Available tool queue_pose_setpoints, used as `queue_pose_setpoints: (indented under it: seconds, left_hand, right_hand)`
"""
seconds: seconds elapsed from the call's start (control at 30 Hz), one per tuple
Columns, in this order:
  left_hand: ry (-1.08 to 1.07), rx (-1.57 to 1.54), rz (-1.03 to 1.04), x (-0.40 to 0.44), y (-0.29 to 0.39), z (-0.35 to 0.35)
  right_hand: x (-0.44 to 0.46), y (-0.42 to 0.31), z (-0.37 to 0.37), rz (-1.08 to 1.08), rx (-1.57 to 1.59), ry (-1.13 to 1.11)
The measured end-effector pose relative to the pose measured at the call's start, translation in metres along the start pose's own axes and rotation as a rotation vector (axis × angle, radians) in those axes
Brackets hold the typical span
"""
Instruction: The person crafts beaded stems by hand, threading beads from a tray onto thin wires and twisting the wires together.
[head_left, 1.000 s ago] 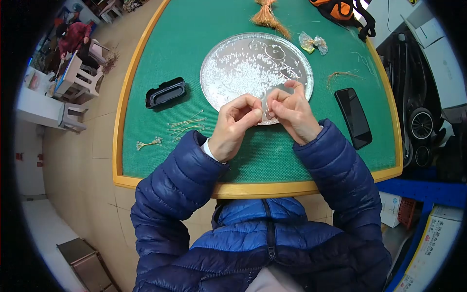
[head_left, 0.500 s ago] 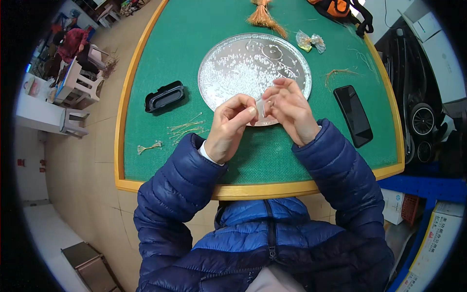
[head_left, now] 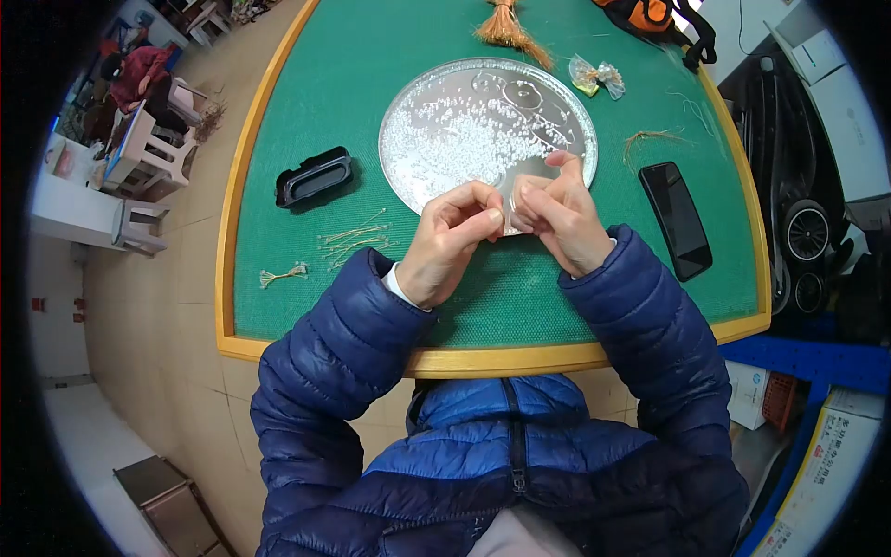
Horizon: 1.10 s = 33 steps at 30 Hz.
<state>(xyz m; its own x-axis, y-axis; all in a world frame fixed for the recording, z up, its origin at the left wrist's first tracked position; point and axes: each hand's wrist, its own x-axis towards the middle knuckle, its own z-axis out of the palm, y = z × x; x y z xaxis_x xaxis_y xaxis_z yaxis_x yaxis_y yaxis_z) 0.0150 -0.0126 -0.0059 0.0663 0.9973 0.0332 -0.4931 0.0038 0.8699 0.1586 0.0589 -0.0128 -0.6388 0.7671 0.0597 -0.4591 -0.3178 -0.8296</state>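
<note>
My left hand (head_left: pixel 452 243) and my right hand (head_left: pixel 560 215) meet over the near rim of a round silver tray (head_left: pixel 408 97). Thumb and forefinger of the left are pinched together. The right has its fingers curled in against the thumb, almost touching the left fingertips. Whatever lies between the fingers is too fine to make out. Small white, bead-like pieces (head_left: pixel 464 139) are scattered across the tray. Left of my hands lie thin, pale wire-like stems (head_left: pixel 353 241) with tiny tips, and a small tied bunch of similar stems (head_left: pixel 283 274).
A black open case (head_left: pixel 316 181) lies left of the tray. To the right are a phone (head_left: pixel 676 221), loose golden strands (head_left: pixel 650 139) and a clear plastic bag (head_left: pixel 597 76). A copper-coloured bundle (head_left: pixel 506 28) and an orange-black bag (head_left: pixel 650 14) lie at the back. Another person (head_left: pixel 139 84) sits far left.
The fingers of my right hand, spread half a second ago, have curled inward and closed near the left fingertips. My left hand has shifted slightly to the right.
</note>
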Motion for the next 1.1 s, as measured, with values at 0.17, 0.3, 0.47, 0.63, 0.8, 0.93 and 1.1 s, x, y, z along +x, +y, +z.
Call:
queue_pose_setpoints:
  seconds: [0.17,0.3,0.47,0.63,0.8,0.93,1.1]
  left_hand:
    - [0.007,0.159,0.018,0.001,0.003,0.004]
    - [0.08,0.421,0.072,0.0,0.004,0.005]
    - [0.198,1.045,0.436,0.002,0.003,0.009]
    - [0.219,0.99,0.365,0.006,-0.001,0.001]
    - [0.319,1.267,0.568,-0.005,0.007,-0.028]
    - [0.514,1.712,0.544,-0.045,0.032,-0.074]
    - [0.582,1.694,0.304,-0.063,0.037,-0.1]
  right_hand:
    - [-0.002,-0.01,0.001,0.114,0.106,-0.045]
    - [-0.005,-0.013,0.006,0.072,0.005,-0.005]
    - [-0.011,-0.002,0.018,-0.408,-0.748,0.156]
    - [-0.007,-0.002,0.008,-0.416,-0.801,0.187]
    - [-0.002,-0.01,0.0,-0.357,-0.839,0.272]
    - [-0.001,-0.008,-0.002,-0.465,-0.922,0.347]
    - [-0.004,0.004,-0.003,-0.46,-0.959,0.384]
